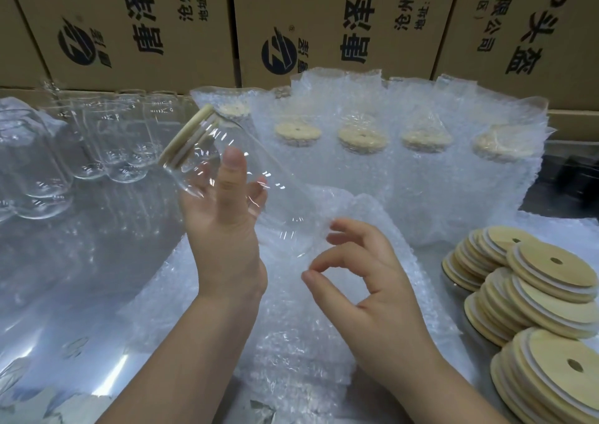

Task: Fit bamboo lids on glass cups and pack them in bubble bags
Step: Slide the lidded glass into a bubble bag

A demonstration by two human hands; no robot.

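Observation:
My left hand (223, 238) grips a clear glass cup (207, 154) around its body, held tilted in the air. A bamboo lid (186, 135) is fitted on its mouth and points up and to the left. The cup's base leans down to the right, at the mouth of a bubble bag (291, 326) lying flat on the table. My right hand (379, 287) is at that mouth, fingers curled, thumb and forefinger pinching the bag's thin edge.
Several empty glass cups (107, 144) lie on a shiny sheet at the left. Packed cups in bubble bags (361, 138) stand in a row at the back. Stacks of bamboo lids (544, 294) sit at the right. Cardboard boxes (324, 18) wall the rear.

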